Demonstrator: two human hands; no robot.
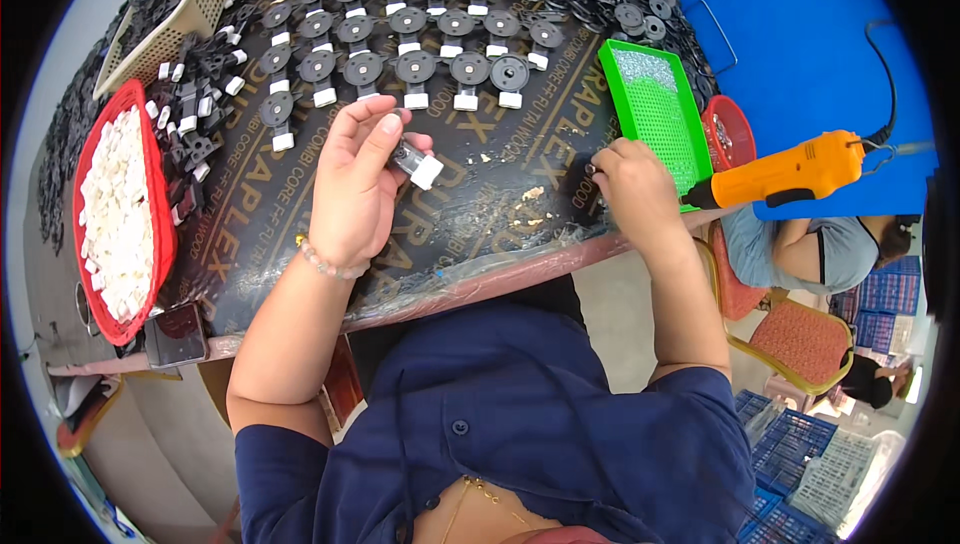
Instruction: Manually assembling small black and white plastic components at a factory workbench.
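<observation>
My left hand [352, 184] is raised over the dark board [480, 204] and grips a small black part with a white block end [418, 164]. My right hand [632, 182] rests on the board beside the green tray [660, 114], fingertips pinched on something small and dark that I cannot make out. Rows of finished black round parts with white blocks [410, 44] lie across the board beyond both hands.
A red basket of white blocks [118, 214] sits at the left, with loose black parts [195, 114] next to it. An orange power screwdriver [790, 172] hangs at the right near a small red basket [730, 134]. Another person [810, 249] sits at lower right.
</observation>
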